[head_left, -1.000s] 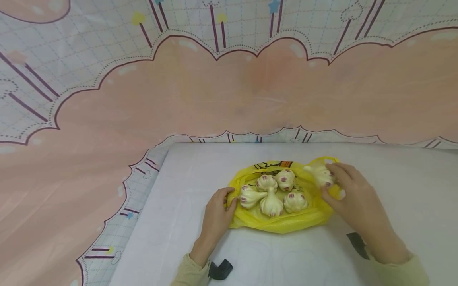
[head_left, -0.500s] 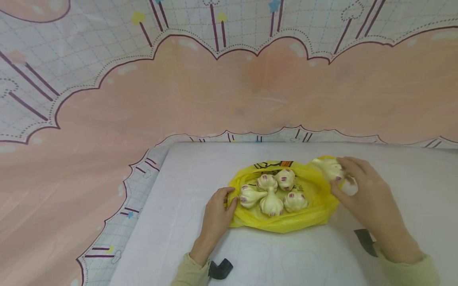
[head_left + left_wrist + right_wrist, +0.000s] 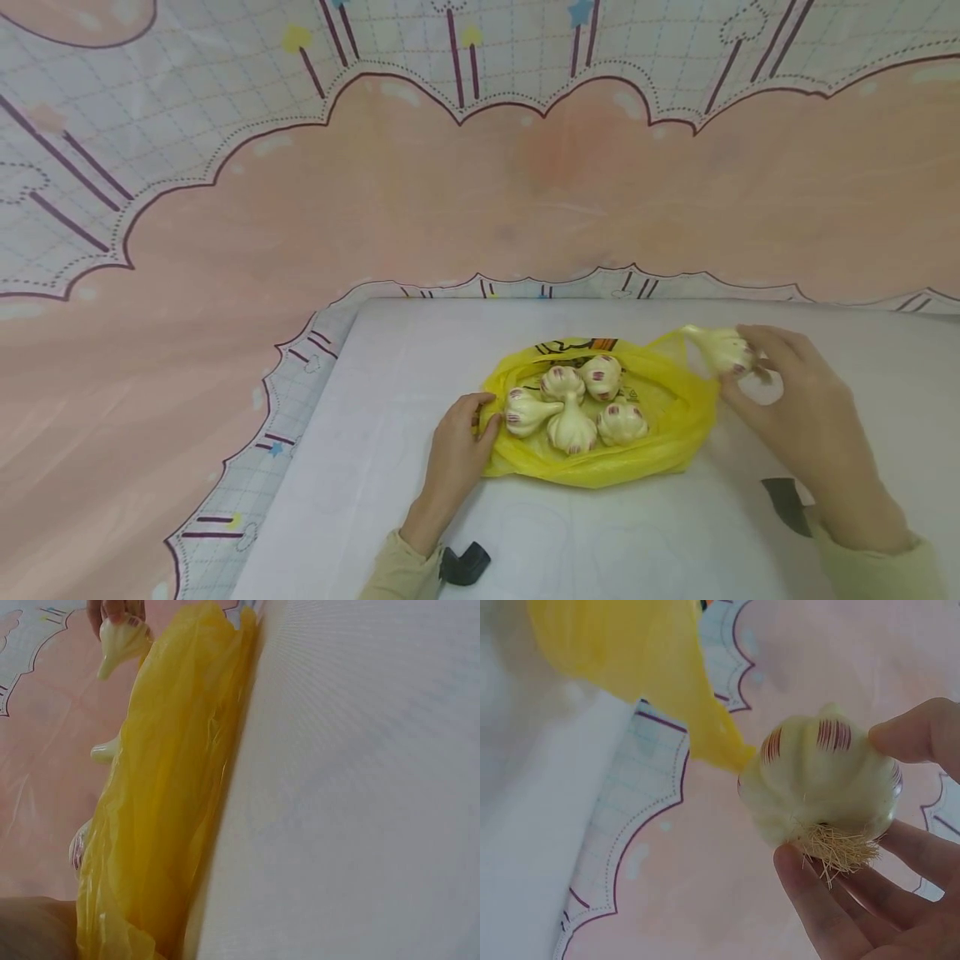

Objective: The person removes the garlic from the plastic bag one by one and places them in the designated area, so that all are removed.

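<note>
On the white table a yellow plastic bag lies with its mouth open upward. Taking the bag as a clock in the head view, the left hand is at nine o'clock; its fingers and thumb pinch the edge, probably so that the bag does not slide or close. The right hand is at about two o'clock. Its fingers and thumb grip one garlic around the round body, which seems the firmest place; the stem points to ten o'clock, and the dry roots come out between the fingers. A corner of the bag stretches up towards this garlic; whether it is caught there, I cannot tell. Five other bulbs rest inside the bag, close together, perhaps because its raised sides keep them from rolling.
</note>
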The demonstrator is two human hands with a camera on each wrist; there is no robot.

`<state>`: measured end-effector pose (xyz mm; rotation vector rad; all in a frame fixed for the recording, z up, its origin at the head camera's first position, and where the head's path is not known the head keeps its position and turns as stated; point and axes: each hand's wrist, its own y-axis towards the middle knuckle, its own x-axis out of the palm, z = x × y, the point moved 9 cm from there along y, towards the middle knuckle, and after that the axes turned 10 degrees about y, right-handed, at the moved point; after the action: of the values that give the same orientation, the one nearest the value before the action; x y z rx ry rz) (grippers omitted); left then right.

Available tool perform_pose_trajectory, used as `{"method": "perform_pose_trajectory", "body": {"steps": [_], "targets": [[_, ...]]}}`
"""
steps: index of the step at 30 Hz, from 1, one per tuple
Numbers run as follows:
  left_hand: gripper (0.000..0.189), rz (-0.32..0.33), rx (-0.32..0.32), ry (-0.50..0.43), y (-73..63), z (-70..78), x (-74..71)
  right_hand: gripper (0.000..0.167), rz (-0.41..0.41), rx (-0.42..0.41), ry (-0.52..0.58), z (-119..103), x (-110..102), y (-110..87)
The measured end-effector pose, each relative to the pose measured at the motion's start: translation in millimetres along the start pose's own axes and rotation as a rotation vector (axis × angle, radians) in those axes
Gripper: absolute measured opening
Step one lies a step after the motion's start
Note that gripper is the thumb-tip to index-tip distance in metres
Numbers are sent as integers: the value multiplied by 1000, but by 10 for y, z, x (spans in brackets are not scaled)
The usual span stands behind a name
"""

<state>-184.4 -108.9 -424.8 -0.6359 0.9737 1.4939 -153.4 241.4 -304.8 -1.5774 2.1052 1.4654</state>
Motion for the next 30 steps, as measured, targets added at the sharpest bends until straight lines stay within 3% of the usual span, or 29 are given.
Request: {"method": "perform_pose_trajectory", "body": {"steps": [16,30], "targets": [[27,1,4,-3,-3,8,-1,55,59,13,0,183,-69,4],[27,5,2,-6,-2,25,-17,52,32,92,-5,403,-78,5]]}}
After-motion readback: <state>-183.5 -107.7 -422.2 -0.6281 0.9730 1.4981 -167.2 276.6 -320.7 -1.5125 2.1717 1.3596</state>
